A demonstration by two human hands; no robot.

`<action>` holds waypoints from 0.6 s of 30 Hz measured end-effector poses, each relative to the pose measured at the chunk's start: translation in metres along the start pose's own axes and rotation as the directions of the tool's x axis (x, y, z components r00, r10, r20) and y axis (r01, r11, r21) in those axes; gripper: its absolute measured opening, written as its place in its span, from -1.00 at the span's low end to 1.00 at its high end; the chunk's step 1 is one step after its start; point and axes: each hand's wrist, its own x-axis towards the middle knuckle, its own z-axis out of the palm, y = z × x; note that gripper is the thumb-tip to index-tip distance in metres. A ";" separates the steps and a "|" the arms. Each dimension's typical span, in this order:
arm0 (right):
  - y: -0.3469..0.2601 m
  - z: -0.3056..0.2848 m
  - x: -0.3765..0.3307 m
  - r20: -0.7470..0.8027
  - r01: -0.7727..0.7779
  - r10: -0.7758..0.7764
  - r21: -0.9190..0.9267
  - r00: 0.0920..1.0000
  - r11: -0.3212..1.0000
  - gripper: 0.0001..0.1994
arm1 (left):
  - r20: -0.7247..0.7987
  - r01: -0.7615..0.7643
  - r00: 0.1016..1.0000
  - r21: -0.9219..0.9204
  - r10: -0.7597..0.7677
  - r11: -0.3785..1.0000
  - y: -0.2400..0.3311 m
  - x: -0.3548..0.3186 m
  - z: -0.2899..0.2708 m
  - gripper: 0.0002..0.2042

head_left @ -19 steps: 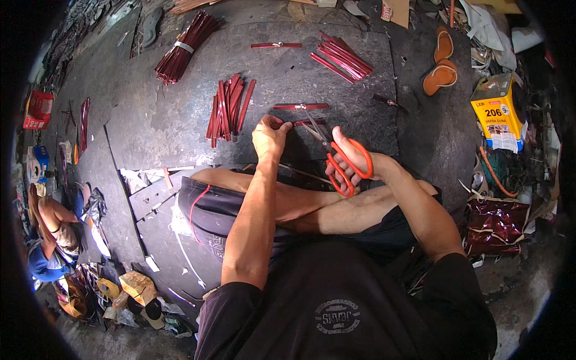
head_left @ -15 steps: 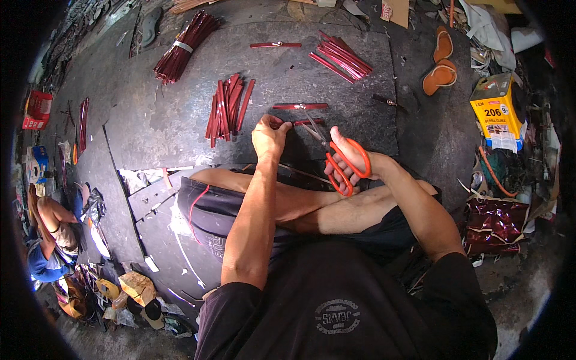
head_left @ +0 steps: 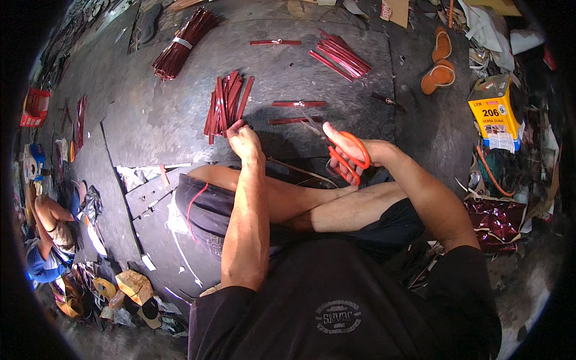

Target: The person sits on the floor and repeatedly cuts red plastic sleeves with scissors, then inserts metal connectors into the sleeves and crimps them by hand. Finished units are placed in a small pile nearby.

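My right hand grips orange-handled scissors, blades pointing up-left toward two single red strips lying on the dark board. My left hand reaches forward with its fingertips on the lower end of a loose pile of dark red strips; whether it pinches one I cannot tell. My crossed bare legs lie under both forearms.
A tied bundle of red strips lies far left, another pile far right, one lone strip between them. Orange sandals, a yellow can, shiny red sheet at right. Another person sits at the left.
My left hand has moved left from the single strips to the loose pile. My right hand with the scissors has stayed nearly in place.
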 end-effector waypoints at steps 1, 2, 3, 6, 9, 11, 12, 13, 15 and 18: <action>0.000 -0.002 0.000 0.015 -0.001 0.001 -0.014 1.000 1.000 0.22 | 0.017 0.039 0.999 -0.006 -0.039 0.999 -0.001 -0.001 -0.003 -0.72; 0.000 -0.004 0.000 0.029 -0.002 0.003 -0.026 1.000 1.000 0.24 | 0.035 0.078 0.996 -0.008 -0.077 0.997 0.003 -0.005 -0.004 -0.72; 0.000 -0.004 0.000 0.030 -0.005 0.006 -0.026 1.000 1.000 0.24 | 0.054 0.116 0.992 -0.010 -0.116 0.993 0.009 -0.009 -0.004 -0.72; -0.005 -0.002 -0.002 0.018 -0.019 0.020 -0.022 1.000 1.000 0.21 | 0.081 0.052 0.994 0.206 -0.070 0.977 0.018 -0.016 0.001 -0.73; -0.009 -0.001 -0.003 0.004 -0.047 0.047 -0.011 0.999 0.999 0.13 | 0.097 0.064 0.991 0.264 -0.092 0.962 0.033 -0.033 0.004 -0.74; -0.013 -0.004 -0.005 0.015 -0.064 0.064 -0.022 0.998 0.998 0.12 | 0.115 0.069 0.987 0.306 -0.109 0.950 0.027 -0.035 0.004 -0.73; -0.014 -0.006 -0.005 0.045 -0.040 0.042 -0.038 0.998 0.998 0.17 | 0.121 0.072 0.986 0.324 -0.117 0.943 0.024 -0.035 0.004 -0.72; -0.014 -0.010 -0.006 0.074 -0.016 0.019 -0.053 0.997 0.998 0.23 | 0.161 0.108 0.971 0.360 -0.176 0.927 0.021 -0.037 0.001 -0.68; -0.014 -0.017 -0.006 0.105 -0.018 0.022 -0.036 0.994 0.999 0.29 | 0.410 0.133 0.848 0.446 -0.335 0.885 0.052 -0.073 0.002 -0.66; -0.034 -0.017 -0.011 0.090 -0.101 0.105 -0.043 0.990 0.994 0.33 | 0.695 0.391 0.485 0.370 -0.531 0.842 0.052 -0.102 0.009 -0.61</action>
